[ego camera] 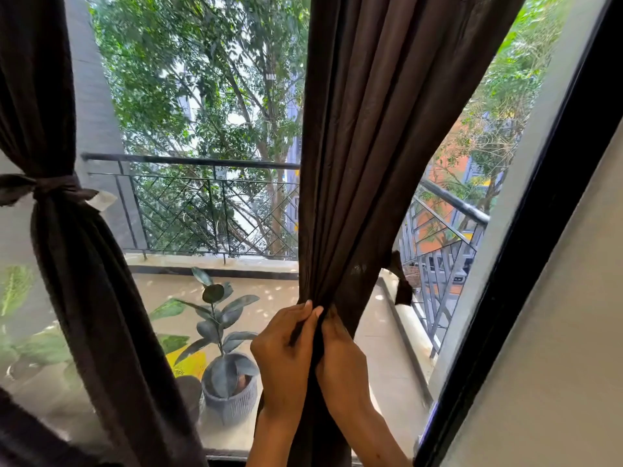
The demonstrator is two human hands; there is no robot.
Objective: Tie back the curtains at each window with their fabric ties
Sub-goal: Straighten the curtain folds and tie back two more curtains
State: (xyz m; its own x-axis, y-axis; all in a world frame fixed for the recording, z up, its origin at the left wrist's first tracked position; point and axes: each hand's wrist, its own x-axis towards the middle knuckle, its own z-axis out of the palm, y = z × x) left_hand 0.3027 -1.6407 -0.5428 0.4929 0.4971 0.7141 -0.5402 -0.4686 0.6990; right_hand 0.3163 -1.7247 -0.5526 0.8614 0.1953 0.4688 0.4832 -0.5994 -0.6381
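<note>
Two dark brown fabric curtains hang before us at the glass window: the left-hand curtain [84,281] at nine o'clock is already cinched by its knotted brown fabric tie [43,188], while the middle curtain [371,146] drops from twelve o'clock, gathered into folds. Beyond the glass, a black metal balcony railing [209,210] crosses the centre. A rubber plant in a ribbed grey pot [231,399] sits at seven o'clock. At six o'clock our left hand [286,352] and right hand [340,362] each pinch the bunched folds, fingers curled. A small dark strip [401,284] at three o'clock is possibly a loose tie.
</note>
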